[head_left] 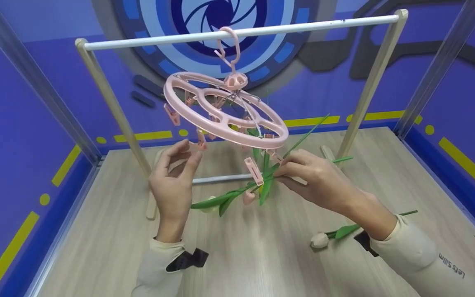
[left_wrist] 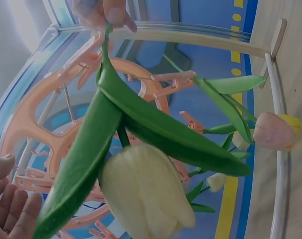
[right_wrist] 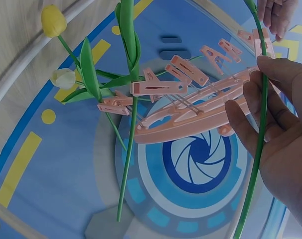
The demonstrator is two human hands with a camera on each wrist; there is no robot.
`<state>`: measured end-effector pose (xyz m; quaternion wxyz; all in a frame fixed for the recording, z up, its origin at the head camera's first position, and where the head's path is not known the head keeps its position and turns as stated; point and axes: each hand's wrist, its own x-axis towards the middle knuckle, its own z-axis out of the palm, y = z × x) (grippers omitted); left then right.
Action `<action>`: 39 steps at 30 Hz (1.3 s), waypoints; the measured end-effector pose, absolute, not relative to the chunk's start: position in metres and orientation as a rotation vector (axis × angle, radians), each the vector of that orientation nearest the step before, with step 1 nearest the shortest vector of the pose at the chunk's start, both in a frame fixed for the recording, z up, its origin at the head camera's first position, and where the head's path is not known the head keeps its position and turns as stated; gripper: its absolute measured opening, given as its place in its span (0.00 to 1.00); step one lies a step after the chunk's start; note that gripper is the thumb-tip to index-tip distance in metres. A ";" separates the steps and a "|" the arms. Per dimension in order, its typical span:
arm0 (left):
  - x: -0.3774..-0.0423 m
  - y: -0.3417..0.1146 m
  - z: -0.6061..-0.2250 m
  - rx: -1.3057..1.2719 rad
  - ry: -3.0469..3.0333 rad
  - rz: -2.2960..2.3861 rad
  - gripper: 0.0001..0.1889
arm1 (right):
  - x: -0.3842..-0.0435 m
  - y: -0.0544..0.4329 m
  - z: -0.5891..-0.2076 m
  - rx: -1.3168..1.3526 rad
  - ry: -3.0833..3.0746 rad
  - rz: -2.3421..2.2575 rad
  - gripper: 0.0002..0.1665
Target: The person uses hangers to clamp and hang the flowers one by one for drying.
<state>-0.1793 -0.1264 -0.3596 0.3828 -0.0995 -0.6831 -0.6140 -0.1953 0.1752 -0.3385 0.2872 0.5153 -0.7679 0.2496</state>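
A pink round clip hanger (head_left: 225, 128) hangs tilted by its hook from a white rod. My right hand (head_left: 316, 177) pinches the green stem of a white tulip (left_wrist: 146, 191) close under the hanger's right side; its leaves (head_left: 221, 200) reach left. Beside those fingertips is a pink clip (right_wrist: 263, 42). My left hand (head_left: 175, 177) is raised at the hanger's left front, thumb and fingers apart, next to another clip (head_left: 200, 142); contact with it is unclear. A pink tulip (head_left: 249, 197) hangs head down at a clip (head_left: 254, 171), and a yellow tulip (right_wrist: 54, 21) hangs behind.
The white rod (head_left: 303, 28) spans two wooden posts (head_left: 369, 90) on a light wood table (head_left: 97, 243). Another white tulip (head_left: 319, 240) lies on the table below my right forearm. A low white bar (head_left: 221, 179) crosses behind the hanging flowers. Blue walls enclose the table.
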 end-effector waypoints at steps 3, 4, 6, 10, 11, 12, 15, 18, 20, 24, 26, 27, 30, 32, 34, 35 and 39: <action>-0.187 -0.128 -0.359 -0.286 -1.753 -1.594 0.19 | -0.196 0.175 -0.337 1.389 -2.032 0.663 0.19; -0.190 -0.128 -0.359 -0.292 -1.758 -1.601 0.19 | -0.196 0.176 -0.336 1.389 -2.028 0.659 0.19; -0.193 -0.129 -0.359 -0.300 -1.771 -1.607 0.17 | -0.196 0.175 -0.337 1.391 -2.024 0.656 0.19; -0.195 -0.128 -0.357 -0.306 -1.766 -1.634 0.10 | -0.197 0.176 -0.338 1.391 -2.024 0.649 0.20; -0.195 -0.127 -0.357 -0.311 -1.758 -1.646 0.09 | -0.197 0.176 -0.338 1.391 -2.026 0.648 0.20; -0.195 -0.127 -0.356 -0.318 -1.750 -1.661 0.08 | -0.197 0.177 -0.338 1.389 -2.028 0.648 0.20; -0.196 -0.126 -0.354 -0.339 -1.739 -1.699 0.08 | -0.197 0.178 -0.339 1.383 -2.044 0.651 0.20; -0.196 -0.125 -0.353 -0.331 -1.755 -1.697 0.11 | -0.196 0.178 -0.339 1.372 -2.068 0.653 0.19; -0.197 -0.124 -0.353 -0.314 -1.764 -1.683 0.13 | -0.196 0.178 -0.340 1.365 -2.081 0.654 0.20; -0.200 -0.124 -0.352 -0.299 -1.747 -1.680 0.15 | -0.196 0.178 -0.341 1.364 -2.089 0.658 0.19; -0.201 -0.123 -0.352 -0.291 -1.737 -1.677 0.16 | -0.196 0.178 -0.341 1.371 -2.086 0.664 0.19; -0.202 -0.123 -0.352 -0.289 -1.732 -1.677 0.16 | -0.196 0.178 -0.341 1.374 -2.083 0.666 0.19; -0.203 -0.123 -0.351 -0.279 -1.737 -1.656 0.15 | -0.196 0.178 -0.341 1.377 -2.079 0.672 0.19; -0.204 -0.122 -0.351 -0.286 -1.740 -1.644 0.13 | -0.196 0.178 -0.341 1.374 -2.074 0.669 0.19; -0.205 -0.121 -0.350 -0.297 -1.736 -1.638 0.12 | -0.196 0.178 -0.342 1.372 -2.066 0.669 0.19; -0.206 -0.121 -0.350 -0.304 -1.731 -1.636 0.11 | -0.196 0.178 -0.342 1.374 -2.060 0.670 0.19; -0.208 -0.120 -0.349 -0.329 -1.713 -1.642 0.09 | -0.197 0.177 -0.342 1.388 -2.035 0.674 0.20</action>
